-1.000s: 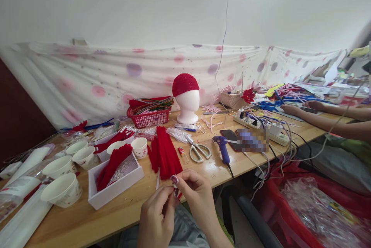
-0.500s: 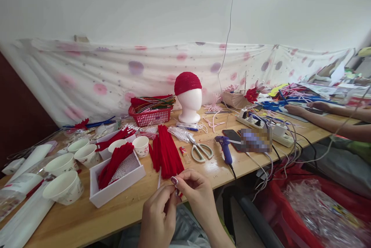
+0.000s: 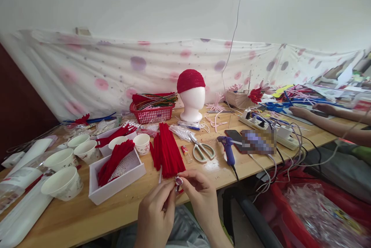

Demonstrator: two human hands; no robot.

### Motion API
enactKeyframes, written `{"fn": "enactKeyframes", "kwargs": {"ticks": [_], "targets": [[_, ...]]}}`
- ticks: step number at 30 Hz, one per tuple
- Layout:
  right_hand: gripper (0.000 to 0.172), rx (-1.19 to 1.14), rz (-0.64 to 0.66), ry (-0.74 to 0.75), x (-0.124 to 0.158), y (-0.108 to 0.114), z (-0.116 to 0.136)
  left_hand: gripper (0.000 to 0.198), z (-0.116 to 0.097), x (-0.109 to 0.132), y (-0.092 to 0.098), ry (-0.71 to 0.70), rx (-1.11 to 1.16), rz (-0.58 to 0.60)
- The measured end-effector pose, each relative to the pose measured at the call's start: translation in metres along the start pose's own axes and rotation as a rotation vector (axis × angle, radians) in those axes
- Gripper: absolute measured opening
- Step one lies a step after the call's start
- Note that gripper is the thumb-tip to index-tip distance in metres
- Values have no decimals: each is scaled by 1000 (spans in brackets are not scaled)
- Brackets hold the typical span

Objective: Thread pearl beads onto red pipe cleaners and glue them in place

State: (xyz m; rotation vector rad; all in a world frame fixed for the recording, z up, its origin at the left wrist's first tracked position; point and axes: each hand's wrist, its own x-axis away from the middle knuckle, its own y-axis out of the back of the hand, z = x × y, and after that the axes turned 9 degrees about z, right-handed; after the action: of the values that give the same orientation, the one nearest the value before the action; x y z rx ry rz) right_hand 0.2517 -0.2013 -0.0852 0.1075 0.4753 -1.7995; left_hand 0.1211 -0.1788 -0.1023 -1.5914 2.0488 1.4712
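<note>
My left hand [image 3: 158,209] and my right hand [image 3: 201,197] meet at the table's front edge, fingertips pinched together. Between them shows a bit of a small red piece [image 3: 181,191], the same red as the pipe cleaners; the fingers hide most of it. Just beyond my fingertips lies a bundle of red pipe cleaners [image 3: 171,151]. Right of the bundle are a lighter [image 3: 187,154] and scissors [image 3: 203,151] with pale handles. A white box [image 3: 116,192] to the left holds more red stems and pearl beads.
Several paper cups [image 3: 62,184] stand at left. Behind are a red basket [image 3: 152,114] and a foam head [image 3: 193,103] wearing a red cap. A blue glue gun [image 3: 227,151], phone and power strip [image 3: 285,138] lie right. Another person's hands [image 3: 301,112] work at far right.
The view has shifted slightly. My hands stay pinched together at the same spot, with only small finger movements. The things on the table have not moved.
</note>
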Motion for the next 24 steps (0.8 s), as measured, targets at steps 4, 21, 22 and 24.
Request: {"fn": "enactKeyframes", "kwargs": {"ticks": [4,21,22,24], "targets": [[7,45,-42,48,0,1,-2,22,1,-4,0,31,1,-91],[17,488,-211,203,-26,22,-23,17,33,-16,2,266,140,-108],[17,535,-236,240,-28,30,-23,17,37,-17,3,292,140,-107],[21,620,-271,296,-33,47,-24,16,44,-17,4,346,153,-84]]}}
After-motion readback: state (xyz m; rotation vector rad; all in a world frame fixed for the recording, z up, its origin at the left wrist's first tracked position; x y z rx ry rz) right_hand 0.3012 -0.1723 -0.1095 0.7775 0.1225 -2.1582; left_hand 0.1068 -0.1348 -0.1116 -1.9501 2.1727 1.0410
